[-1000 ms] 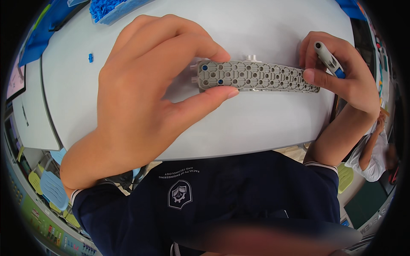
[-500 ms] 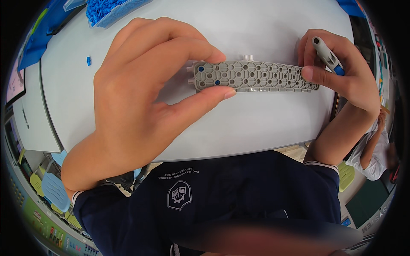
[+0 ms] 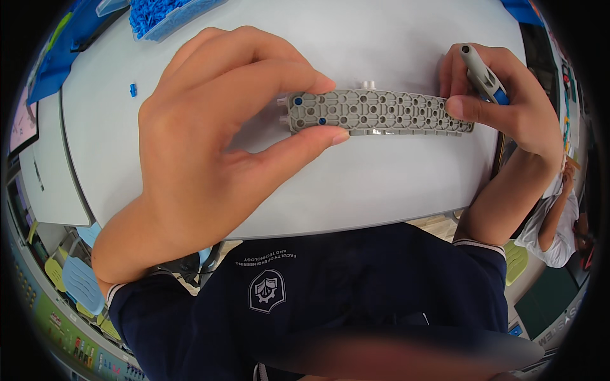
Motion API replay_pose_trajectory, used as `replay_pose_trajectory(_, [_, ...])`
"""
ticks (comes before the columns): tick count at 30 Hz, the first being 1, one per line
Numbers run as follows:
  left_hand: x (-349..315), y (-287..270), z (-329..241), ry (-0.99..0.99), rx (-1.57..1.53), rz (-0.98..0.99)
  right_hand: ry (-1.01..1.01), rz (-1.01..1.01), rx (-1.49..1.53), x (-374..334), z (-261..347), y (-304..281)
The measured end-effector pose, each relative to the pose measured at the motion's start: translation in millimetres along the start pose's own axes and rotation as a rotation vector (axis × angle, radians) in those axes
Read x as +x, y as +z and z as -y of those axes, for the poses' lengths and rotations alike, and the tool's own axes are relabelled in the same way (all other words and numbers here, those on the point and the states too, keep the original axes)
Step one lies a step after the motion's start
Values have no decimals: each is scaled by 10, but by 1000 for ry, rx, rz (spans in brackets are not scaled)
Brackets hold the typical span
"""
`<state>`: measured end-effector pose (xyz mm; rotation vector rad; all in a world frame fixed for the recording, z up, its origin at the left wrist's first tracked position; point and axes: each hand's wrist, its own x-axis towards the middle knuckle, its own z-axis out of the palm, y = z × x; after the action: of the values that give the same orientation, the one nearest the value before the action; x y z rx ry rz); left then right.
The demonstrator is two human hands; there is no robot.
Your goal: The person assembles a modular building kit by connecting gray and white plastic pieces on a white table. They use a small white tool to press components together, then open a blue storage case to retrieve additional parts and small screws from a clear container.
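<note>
A long grey perforated plastic building beam is held level above the table between my two hands. My left hand pinches its left end, thumb below and index finger above. Two blue pins sit in holes near that end, and pale connectors stick out past it. Another pale connector rises from the top edge. My right hand grips the right end with thumb and fingers. It also keeps a grey and blue pen-shaped tool, its hollow tip pointing up and away.
A clear bin full of small blue pieces stands at the far left of the white table. One loose blue pin lies left of my left hand. Blue chairs stand at lower left; another person is at the right.
Very little differs. My right hand and the tool have shifted slightly left, and the beam has tilted a touch. Both hands keep their hold.
</note>
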<state>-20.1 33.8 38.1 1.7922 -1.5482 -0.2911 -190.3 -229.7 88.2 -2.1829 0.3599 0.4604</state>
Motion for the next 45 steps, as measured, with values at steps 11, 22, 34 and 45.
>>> replay_pose_trajectory(11, [5, -2, 32, 84, 58, -53, 45, -88, -16, -3, 57, 57])
replay_pose_trajectory(22, [-3, -12, 52, 71, 101, -53, -38, -63, -101, 93, 45, 15])
replay_pose_trajectory(34, [6, -35, 27, 16, 102, -20, -563, -835, 466, -26, 364, 331])
replay_pose_trajectory(45, [9, 5, -15, 12, 128, -58, -407, -558, -65, -334, -188, 425])
